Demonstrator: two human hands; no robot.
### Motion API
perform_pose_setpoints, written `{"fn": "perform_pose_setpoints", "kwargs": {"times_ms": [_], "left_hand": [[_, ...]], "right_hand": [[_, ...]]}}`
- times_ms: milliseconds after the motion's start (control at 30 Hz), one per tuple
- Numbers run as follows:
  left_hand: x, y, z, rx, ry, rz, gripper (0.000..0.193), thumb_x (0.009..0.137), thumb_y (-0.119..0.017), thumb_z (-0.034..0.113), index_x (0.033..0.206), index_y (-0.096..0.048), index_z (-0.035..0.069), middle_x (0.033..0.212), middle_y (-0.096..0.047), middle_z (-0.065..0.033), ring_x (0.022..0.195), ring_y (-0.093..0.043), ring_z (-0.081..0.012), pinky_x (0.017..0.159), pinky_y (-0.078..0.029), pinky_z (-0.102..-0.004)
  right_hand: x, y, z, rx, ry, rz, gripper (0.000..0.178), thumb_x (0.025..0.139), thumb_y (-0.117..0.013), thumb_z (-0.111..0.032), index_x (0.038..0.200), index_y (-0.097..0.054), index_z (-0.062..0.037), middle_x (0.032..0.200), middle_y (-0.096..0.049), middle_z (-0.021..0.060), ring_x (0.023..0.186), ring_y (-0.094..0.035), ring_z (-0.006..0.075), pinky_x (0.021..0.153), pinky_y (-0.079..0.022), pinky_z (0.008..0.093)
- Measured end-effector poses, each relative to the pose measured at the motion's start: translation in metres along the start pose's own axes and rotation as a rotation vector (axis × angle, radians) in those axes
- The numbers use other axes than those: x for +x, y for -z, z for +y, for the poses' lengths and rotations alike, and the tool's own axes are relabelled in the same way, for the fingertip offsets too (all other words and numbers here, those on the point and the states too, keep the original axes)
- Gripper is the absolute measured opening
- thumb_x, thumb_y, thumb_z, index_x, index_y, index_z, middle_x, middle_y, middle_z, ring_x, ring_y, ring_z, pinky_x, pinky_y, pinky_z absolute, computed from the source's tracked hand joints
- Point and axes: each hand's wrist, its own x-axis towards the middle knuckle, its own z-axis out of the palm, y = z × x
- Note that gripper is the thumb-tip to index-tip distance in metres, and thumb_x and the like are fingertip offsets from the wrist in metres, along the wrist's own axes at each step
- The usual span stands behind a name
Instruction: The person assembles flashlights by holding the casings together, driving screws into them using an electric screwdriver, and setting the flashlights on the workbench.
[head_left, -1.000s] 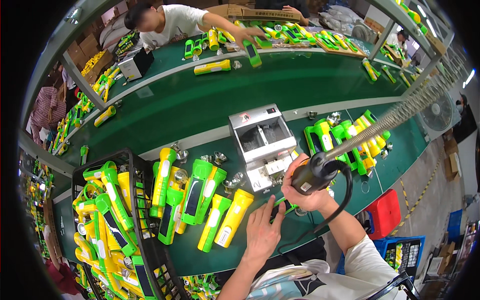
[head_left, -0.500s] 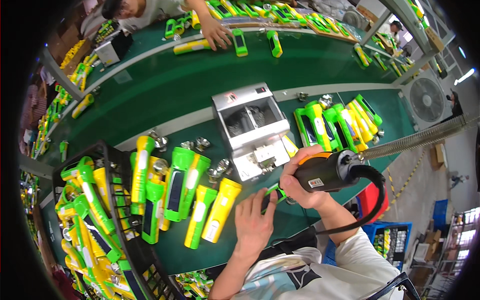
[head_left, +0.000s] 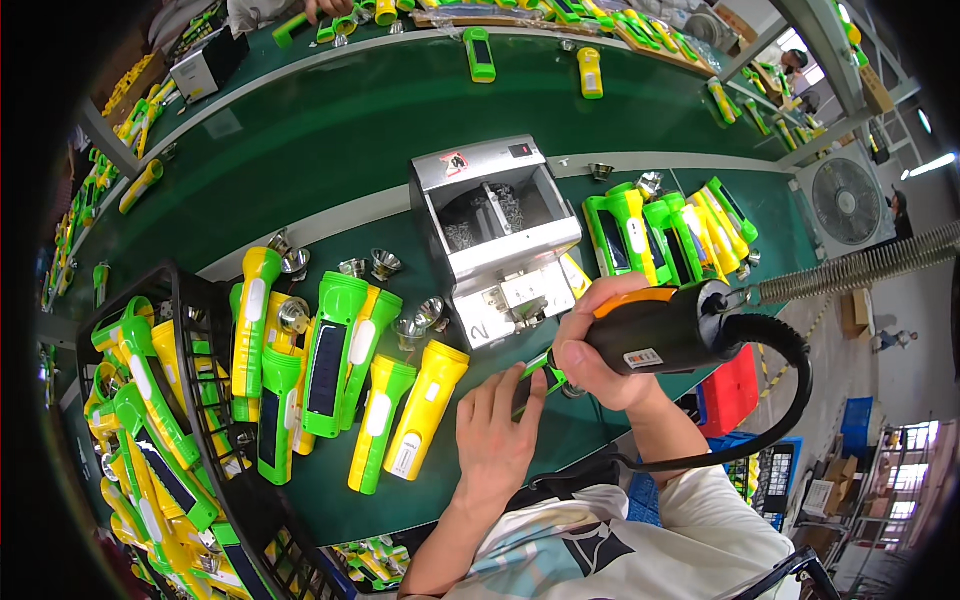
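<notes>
My right hand is wrapped round a black electric screwdriver with an orange band, tilted over the bench. A coiled spring and a black cable run from its rear end. Close by, my left hand holds a green flashlight low on the bench, its fingers covering much of it. The screwdriver's tip is hidden behind my right hand. Just beyond both hands stands a silver screw feeder with small screws inside.
Several green and yellow flashlights lie left of the feeder, and another group lies right of it. Metal reflector cups sit among them. A black crate full of flashlights stands at the left. Beyond runs a green conveyor.
The view has shifted slightly; both my hands keep their hold. Across the conveyor, a co-worker's hand has drawn back, and the yellow flashlight beside it has left that spot.
</notes>
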Motion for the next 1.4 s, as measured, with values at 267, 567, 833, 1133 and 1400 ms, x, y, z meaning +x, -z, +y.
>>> {"fn": "perform_pose_setpoints", "kwargs": {"times_ms": [267, 567, 833, 1133, 1400], "left_hand": [[0.001, 0.002, -0.001, -0.019, 0.033, -0.011, 0.033, 0.084, -0.073, 0.011, 0.117, -0.071, 0.012, 0.128, -0.064, -0.0095, 0.116, -0.061, -0.0272, 0.094, -0.046, -0.0422], [0.002, 0.001, 0.001, -0.001, -0.022, -0.008, 0.046, 0.08, -0.066, 0.008, 0.126, -0.068, 0.01, 0.129, -0.063, -0.0113, 0.113, -0.062, -0.0281, 0.091, -0.049, -0.0416], [0.003, 0.002, -0.003, -0.01, -0.025, 0.012, 0.04, 0.085, -0.072, 0.009, 0.125, -0.069, 0.01, 0.128, -0.065, -0.0109, 0.111, -0.063, -0.0282, 0.09, -0.05, -0.0412], [-0.001, -0.001, -0.006, 0.005, -0.044, 0.03, 0.039, 0.086, -0.075, 0.012, 0.125, -0.069, 0.008, 0.129, -0.065, -0.0122, 0.112, -0.064, -0.028, 0.092, -0.05, -0.041], [-0.001, 0.018, -0.001, 0.023, -0.013, -0.101, 0.047, 0.085, -0.076, 0.012, 0.132, -0.067, 0.012, 0.128, -0.065, -0.0142, 0.111, -0.064, -0.0305, 0.088, -0.052, -0.0412]], "right_hand": [[0.0, 0.003, 0.006, 0.109, 0.16, -0.188, 0.038, 0.092, -0.067, -0.001, 0.114, -0.037, -0.0091, 0.067, -0.053, 0.0066, 0.05, -0.051, 0.0139, 0.049, -0.047, 0.0301], [-0.005, 0.009, 0.015, 0.041, 0.085, -0.093, 0.039, 0.093, -0.067, -0.001, 0.116, -0.038, -0.0089, 0.066, -0.053, 0.0055, 0.049, -0.051, 0.0145, 0.05, -0.047, 0.0307], [0.017, -0.009, -0.015, 0.311, 0.205, 0.102, 0.04, 0.094, -0.071, -0.015, 0.119, -0.042, -0.0079, 0.06, -0.048, 0.0018, 0.043, -0.047, 0.0134, 0.047, -0.044, 0.0312], [0.026, -0.006, -0.03, 0.245, 0.25, 0.256, 0.035, 0.093, -0.054, -0.013, 0.126, -0.044, -0.0066, 0.064, -0.045, 0.0013, 0.041, -0.042, 0.0134, 0.045, -0.044, 0.0324], [0.039, -0.006, -0.033, 0.157, 0.341, 0.232, 0.04, 0.095, -0.059, -0.017, 0.128, -0.041, -0.004, 0.064, -0.048, 0.0031, 0.044, -0.048, 0.015, 0.048, -0.048, 0.0344]]}}
